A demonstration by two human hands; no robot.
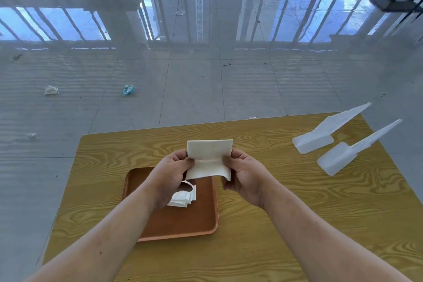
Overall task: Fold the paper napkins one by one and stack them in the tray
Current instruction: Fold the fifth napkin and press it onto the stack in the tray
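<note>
I hold a white paper napkin point(209, 158) upright in the air above the table, with a crease across its middle. My left hand point(170, 175) pinches its left edge and my right hand point(243, 174) pinches its right edge. Below my left hand a brown tray point(196, 220) lies on the table. In it sits a small stack of folded white napkins point(183, 198), partly hidden by my left wrist.
The wooden table point(297, 224) has two translucent white plastic scoops, one point(320, 135) behind the other point(343, 155), at its far right. Beyond the table's far edge is a glossy tiled floor point(183, 75) with scraps of litter.
</note>
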